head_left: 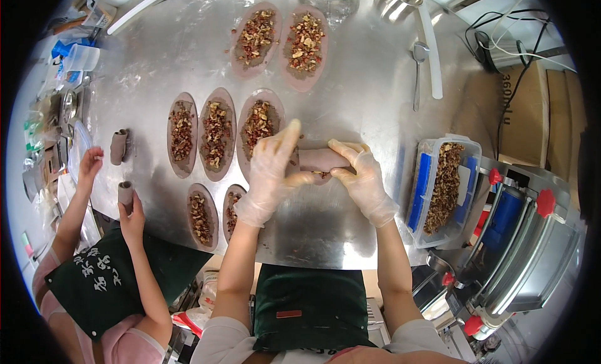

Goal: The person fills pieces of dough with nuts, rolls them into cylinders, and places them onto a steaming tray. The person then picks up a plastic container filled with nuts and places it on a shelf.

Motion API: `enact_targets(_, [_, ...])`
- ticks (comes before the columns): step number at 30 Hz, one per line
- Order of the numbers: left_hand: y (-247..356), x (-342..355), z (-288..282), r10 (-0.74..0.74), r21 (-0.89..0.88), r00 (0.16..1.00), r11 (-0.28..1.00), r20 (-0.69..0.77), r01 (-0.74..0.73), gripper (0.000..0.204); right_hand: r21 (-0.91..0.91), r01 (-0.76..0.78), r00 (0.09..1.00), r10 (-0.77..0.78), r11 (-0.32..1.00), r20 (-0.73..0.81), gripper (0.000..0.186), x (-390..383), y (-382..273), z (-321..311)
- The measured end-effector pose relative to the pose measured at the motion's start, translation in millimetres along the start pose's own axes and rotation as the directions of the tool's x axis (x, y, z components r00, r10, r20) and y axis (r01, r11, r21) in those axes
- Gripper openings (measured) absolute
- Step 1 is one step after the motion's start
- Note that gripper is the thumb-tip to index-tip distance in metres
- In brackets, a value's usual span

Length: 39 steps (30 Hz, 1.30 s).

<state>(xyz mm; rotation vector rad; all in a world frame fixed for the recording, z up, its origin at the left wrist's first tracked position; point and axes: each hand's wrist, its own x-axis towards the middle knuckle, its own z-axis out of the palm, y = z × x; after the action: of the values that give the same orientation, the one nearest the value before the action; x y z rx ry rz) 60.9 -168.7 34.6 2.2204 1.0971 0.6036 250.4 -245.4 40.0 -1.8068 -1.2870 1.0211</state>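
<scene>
The dough roll (pixel 320 159) lies between my hands — left hand (pixel 270 170) and right hand (pixel 360 176) both curled around its ends, gripping.

Your steel surface (pixel 350 101) carries nut-topped dough ovals (pixel 216 133) centre-left; a spoon (pixel 417 73) upper right; a filling tub (pixel 443 189) at right.

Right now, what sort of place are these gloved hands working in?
Probably a small food-production kitchen or bakery. A stainless-steel worktable carries rows of oval brownish dough sheets topped with chopped nuts, a clear plastic tub of nut filling sits alongside, and both gloved hands, left hand and right hand, roll one dough piece.
</scene>
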Motion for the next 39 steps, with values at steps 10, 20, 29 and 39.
enact_targets(10, [-13, 34, -16, 0.223, 0.275, 0.887, 0.895, 0.405, -0.351, 0.065, -0.016, 0.0, 1.0, 0.001, 1.0, 0.026, 0.051, -1, -6, 1])
enact_targets(20, [-20, 0, 9, -0.003, 0.138, 0.971, 0.99, 0.239, -0.031, 0.047, -0.044, -0.016, 1.0, 0.016, 0.999, 0.007, 0.052, -1, 0, 4])
enact_targets(29, [-1, -22, 24, -0.201, 0.069, 0.978, 0.976, -0.062, 0.205, 0.019, -0.017, -0.03, 1.0, 0.03, 0.999, -0.005, 0.053, 0, -1, 3])
enact_targets(39, [46, -57, 48, -0.31, -0.286, 0.916, 0.929, -0.254, 0.235, 0.034, -0.085, 0.036, 0.999, -0.039, 0.996, -0.035, 0.054, 2, 5, 4])
